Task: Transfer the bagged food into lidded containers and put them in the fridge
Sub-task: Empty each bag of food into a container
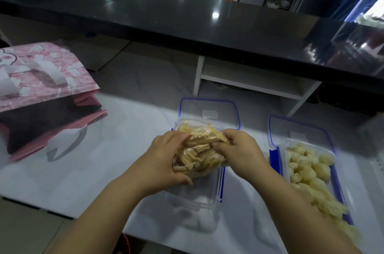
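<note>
Hands (199, 156) hide bag (199, 149) mouth; container (199, 191) half-covered.

table (116, 149): open white stretch between pink bag (45, 95) at left and clear box (199, 191) at centre | box mouth blocked by food bag (199, 149) held in both hands above it | narrow gap between that box and right box (307, 174) of pale chunks | lids (209, 112) crowd far side | black counter (187, 25) overhangs behind
</note>
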The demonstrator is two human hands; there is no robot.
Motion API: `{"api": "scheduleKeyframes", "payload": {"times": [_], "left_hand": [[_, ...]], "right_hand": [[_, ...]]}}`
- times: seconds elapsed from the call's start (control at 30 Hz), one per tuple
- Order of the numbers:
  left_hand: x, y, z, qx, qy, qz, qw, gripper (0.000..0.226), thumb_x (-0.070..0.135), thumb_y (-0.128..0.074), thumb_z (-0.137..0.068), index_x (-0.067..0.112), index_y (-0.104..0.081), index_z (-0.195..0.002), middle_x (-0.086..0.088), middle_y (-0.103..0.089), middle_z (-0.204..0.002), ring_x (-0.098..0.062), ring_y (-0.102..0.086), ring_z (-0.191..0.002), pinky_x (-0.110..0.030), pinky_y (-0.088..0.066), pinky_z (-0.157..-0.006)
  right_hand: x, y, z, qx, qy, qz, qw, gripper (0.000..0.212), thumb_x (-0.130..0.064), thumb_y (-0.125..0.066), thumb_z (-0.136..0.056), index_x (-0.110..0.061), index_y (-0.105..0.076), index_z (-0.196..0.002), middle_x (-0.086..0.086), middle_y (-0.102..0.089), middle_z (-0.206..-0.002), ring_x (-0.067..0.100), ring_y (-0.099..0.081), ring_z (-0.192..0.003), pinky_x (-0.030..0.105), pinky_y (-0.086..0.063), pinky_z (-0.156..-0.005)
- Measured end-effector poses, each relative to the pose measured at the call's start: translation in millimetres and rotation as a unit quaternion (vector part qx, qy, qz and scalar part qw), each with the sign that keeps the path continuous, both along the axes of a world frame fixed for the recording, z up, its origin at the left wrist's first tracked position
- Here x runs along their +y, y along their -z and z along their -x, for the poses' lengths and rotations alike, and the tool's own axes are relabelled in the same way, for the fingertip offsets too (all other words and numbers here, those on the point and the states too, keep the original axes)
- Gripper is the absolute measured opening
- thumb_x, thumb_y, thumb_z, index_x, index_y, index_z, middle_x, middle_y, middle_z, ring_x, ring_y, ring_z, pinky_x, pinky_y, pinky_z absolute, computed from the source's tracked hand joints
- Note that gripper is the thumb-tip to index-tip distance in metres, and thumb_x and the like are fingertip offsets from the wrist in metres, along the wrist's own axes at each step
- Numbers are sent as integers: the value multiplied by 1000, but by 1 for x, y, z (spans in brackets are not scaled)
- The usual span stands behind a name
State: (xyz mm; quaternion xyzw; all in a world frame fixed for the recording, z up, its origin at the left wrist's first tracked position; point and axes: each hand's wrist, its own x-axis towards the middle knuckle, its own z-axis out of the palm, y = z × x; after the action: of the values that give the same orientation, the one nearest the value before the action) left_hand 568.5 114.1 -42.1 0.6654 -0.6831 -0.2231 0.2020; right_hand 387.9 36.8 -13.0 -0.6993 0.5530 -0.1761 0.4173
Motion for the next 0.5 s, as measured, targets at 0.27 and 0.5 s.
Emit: {"api": "scheduleKeyframes", "payload": {"times": [0.27,0.5], "left_hand": [[-4,14,-5,-30,56,128,990,64,2,-66,-53,19,-61,-114,-9,-68,-113,-29,-67,-93,-36,-54,-81],[-6,-11,-13,23,46,130,990,44,5,-73,-65,21,-72,-106,7,-65,-111,-7,-54,-101,-7,-37,-91]], "right_hand": [[11,-5,0,104,-158,52,981,64,-24,-70,-77,-36,-47,-134,-8,-51,-120,13,-53,-108,26,-47,-92],[5,-13,7,31,-85,140,986,36,-16,-70,-81,-31,-67,-114,-16,-58,-104,3,-54,-97,19,-49,-86]]}}
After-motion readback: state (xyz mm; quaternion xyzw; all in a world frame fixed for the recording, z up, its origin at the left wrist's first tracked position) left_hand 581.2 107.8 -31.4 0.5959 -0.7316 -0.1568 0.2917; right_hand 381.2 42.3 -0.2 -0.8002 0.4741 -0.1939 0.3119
